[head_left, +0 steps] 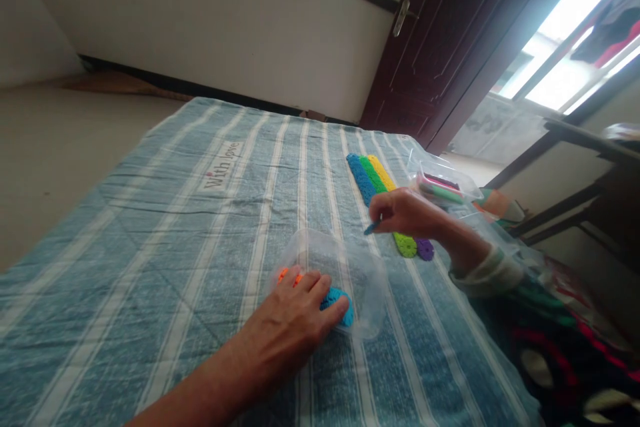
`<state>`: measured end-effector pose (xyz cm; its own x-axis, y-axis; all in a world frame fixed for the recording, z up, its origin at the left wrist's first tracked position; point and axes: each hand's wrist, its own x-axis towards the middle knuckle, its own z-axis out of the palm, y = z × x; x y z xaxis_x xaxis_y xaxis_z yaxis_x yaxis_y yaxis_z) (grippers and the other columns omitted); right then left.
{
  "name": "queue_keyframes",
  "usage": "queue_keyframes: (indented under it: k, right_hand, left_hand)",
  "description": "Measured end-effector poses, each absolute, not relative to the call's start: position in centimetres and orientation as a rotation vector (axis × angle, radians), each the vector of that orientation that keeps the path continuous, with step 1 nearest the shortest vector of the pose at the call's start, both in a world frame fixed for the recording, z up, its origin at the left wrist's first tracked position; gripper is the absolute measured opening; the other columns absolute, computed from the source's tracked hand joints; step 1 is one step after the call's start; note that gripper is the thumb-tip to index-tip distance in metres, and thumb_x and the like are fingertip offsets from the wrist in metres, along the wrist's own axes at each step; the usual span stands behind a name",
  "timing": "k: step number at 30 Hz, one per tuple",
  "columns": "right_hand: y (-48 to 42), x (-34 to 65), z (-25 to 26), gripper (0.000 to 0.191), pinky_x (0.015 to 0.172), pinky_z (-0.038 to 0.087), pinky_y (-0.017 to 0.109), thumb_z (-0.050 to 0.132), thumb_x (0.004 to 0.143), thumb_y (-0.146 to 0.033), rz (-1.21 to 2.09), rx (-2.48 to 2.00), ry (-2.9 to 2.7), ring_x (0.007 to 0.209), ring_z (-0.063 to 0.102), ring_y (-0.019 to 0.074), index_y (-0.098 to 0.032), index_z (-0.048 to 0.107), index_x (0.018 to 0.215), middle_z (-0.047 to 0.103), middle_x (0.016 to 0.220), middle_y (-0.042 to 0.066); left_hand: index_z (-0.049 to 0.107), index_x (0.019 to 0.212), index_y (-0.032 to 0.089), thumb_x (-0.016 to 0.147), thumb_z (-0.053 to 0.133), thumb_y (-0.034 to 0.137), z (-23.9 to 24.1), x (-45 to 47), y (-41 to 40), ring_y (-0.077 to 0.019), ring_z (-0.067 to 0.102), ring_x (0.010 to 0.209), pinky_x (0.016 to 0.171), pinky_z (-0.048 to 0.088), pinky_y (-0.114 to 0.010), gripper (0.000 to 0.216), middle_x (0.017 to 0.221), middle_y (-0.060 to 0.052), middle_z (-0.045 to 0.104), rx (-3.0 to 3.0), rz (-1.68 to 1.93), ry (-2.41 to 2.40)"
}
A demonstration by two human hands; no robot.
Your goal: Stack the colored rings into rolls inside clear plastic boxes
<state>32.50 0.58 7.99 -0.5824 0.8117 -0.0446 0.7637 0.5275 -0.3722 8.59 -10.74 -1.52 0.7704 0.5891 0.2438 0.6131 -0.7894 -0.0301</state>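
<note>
Left hand (pixel 297 310) bends inside clear plastic box (pixel 374 300), grip unclear; at its two o'clock, right hand (pixel 400 208) pinches blue piece (pixel 371 229), partly hiding bumpy strips (pixel 362 177).

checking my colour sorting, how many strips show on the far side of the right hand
3: blue strip leftmost in view, green strip in the middle, yellow strip rightmost. The right hand and its arm may hide more.
</note>
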Motion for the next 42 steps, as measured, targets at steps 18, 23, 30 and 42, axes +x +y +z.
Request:
queue_keyframes:
  k: [18, 23, 30, 42]
  right_hand:
    - [-7.5, 29.6, 4.6, 0.018, 0.074, 0.043, 0.024, 0.06, 0.074, 0.001, 0.847, -0.974, -2.833, 0.079, 0.059, 0.0128, -0.015, 0.062, 0.082, 0.066, 0.082, 0.002]
    - [-8.0, 29.8, 4.5, 0.022, 0.067, 0.042, 0.022, 0.061, 0.074, -0.001, 0.881, -1.107, -2.711, 0.073, 0.059, 0.012, -0.016, 0.061, 0.089, 0.065, 0.08, 0.0]
    - [-8.4, 29.3, 4.3, 0.034, 0.064, 0.042, 0.023, 0.056, 0.079, -0.004, 0.746, -1.173, -2.783, 0.077, 0.064, 0.0155, -0.02, 0.057, 0.11, 0.069, 0.083, 0.001]
    - [-8.3, 29.2, 4.3, 0.04, 0.065, 0.043, 0.025, 0.055, 0.081, -0.007, 0.702, -1.193, -2.814, 0.083, 0.067, 0.0182, -0.023, 0.059, 0.118, 0.072, 0.087, 0.001]
  left_hand:
    - [0.053, 0.124, 0.023, 0.091, 0.045, 0.014, -0.8, 8.4, -10.5, -0.0251, 0.057, 0.084, 0.076, 0.045, -0.043, 0.035, 0.097, -0.009, 0.062, -2.829, -0.334, -0.83]
    - [0.053, 0.121, 0.018, 0.09, 0.041, 0.011, -0.1, 8.3, -10.3, -0.0248, 0.059, 0.089, 0.079, 0.044, -0.042, 0.034, 0.104, -0.01, 0.064, -2.923, -0.359, -0.868]
    - [0.056, 0.112, 0.011, 0.091, 0.035, 0.011, 0.2, 8.3, -10.2, -0.0252, 0.061, 0.094, 0.081, 0.046, -0.041, 0.029, 0.106, -0.013, 0.066, -2.989, -0.462, -0.885]
    - [0.059, 0.105, 0.013, 0.086, 0.044, 0.012, 2.2, 7.4, -9.9, -0.0236, 0.062, 0.094, 0.087, 0.047, -0.041, 0.025, 0.102, -0.009, 0.067, -3.178, -0.44, -1.006]
